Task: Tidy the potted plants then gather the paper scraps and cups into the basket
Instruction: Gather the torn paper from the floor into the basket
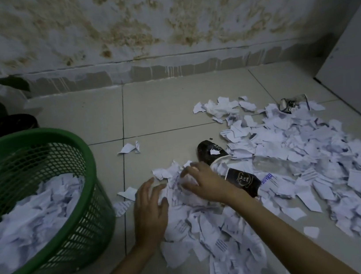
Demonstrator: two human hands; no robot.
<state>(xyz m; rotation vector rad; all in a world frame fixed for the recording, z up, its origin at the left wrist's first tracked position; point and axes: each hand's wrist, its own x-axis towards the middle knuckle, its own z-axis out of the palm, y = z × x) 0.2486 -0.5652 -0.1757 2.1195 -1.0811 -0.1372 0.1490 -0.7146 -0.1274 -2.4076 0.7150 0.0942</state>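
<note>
Person is crouching over torn white paper scraps (293, 155) strewn across the tiled floor (159, 107). Left hand (149, 208) is lying flat, fingers spread, on the pile's edge. Right hand (201, 184) is curling around a bunch of scraps. Green plastic mesh basket (86, 219), part-filled, is sitting just left. Crushed black paper cups (241, 180) are lying among scraps.

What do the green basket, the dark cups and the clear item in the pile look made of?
Green basket: likely moulded plastic, with lattice walls and a smooth rim. Dark cups: apparently printed paper, crushed flat with white inside. Clear bottle: probably thin transparent plastic, glossy.
</note>
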